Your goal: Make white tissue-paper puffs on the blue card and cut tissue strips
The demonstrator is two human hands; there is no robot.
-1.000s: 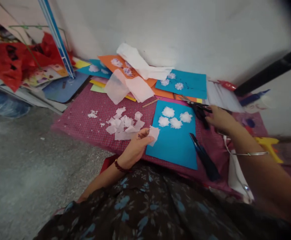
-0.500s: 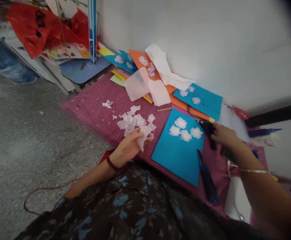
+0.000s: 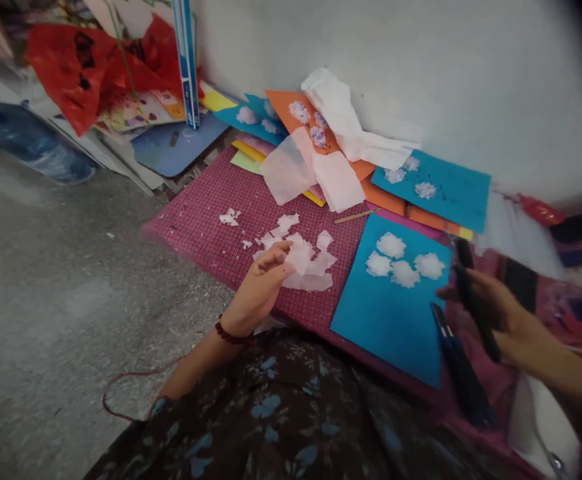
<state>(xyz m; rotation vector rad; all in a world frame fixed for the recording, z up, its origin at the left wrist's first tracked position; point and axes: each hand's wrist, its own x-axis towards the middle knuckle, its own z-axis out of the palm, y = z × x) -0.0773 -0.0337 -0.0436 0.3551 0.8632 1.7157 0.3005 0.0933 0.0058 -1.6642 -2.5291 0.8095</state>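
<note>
My left hand [image 3: 265, 283] pinches a thin piece of white tissue paper [image 3: 299, 257] between thumb and fingers, above a loose pile of similar cut pieces [image 3: 315, 273]. To the right lies a blue sheet [image 3: 381, 333] bearing several fluffy white paper flowers [image 3: 404, 273]. Just beyond its right edge, my right hand [image 3: 505, 313] is closed around long black handles, which look like those of scissors [image 3: 475, 313]; motion blurs them. Near that hand, a dark utility knife [image 3: 463, 380] overlaps the sheet's right edge.
A red checked cloth [image 3: 195, 220] covers the table. At the back, blue and orange sheets with flowers [image 3: 425, 191] lie beside larger tissue pieces [image 3: 338, 181]. A thin stick [image 3: 357, 216] rests nearby. A red plastic bag [image 3: 71, 73] and a water bottle [image 3: 31, 147] are at left.
The view has shifted, so the table sits farther right. My left hand has turned, its paper now over the pile. My right hand has drawn back toward me with the black handles.
</note>
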